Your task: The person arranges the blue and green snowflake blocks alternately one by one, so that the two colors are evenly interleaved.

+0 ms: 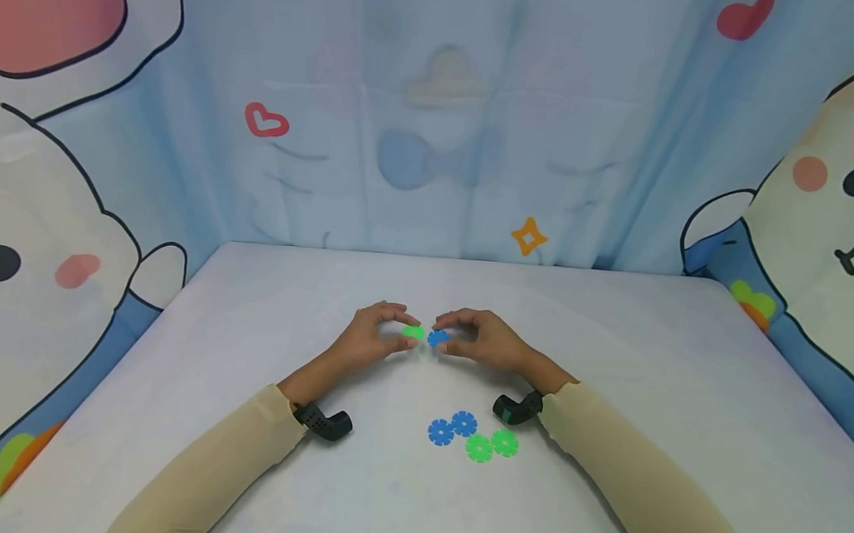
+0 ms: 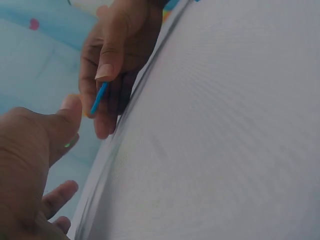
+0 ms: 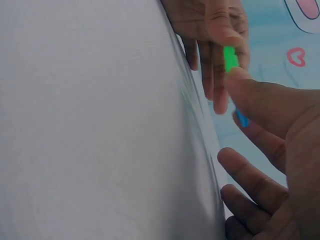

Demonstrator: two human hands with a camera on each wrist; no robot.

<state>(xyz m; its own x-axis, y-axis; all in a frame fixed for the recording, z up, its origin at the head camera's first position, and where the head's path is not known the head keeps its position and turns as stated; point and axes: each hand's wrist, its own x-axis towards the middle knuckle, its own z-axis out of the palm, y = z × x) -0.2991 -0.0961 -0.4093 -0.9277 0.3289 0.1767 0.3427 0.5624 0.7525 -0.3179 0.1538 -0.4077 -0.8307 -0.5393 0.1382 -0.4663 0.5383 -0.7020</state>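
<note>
My left hand (image 1: 373, 335) pinches a green notched disc (image 1: 414, 332) between thumb and fingers, above the middle of the table. Facing it, my right hand (image 1: 486, 341) pinches a blue notched disc (image 1: 438, 338) in the same way. A small gap separates the two discs in the head view. From the left wrist, the blue disc (image 2: 99, 98) appears edge-on, while only a sliver of the green one shows. In the right wrist view the green disc (image 3: 231, 58) is seen edge-on, and the blue one (image 3: 242, 118) is mostly hidden behind the right thumb.
Two blue discs (image 1: 453, 428) and two green discs (image 1: 492, 445) lie on the white table (image 1: 363, 484), nearer to me than the hands. Both wrists wear dark camera bands (image 1: 326, 422). A blue cartoon-print curtain (image 1: 316, 192) hangs behind the table.
</note>
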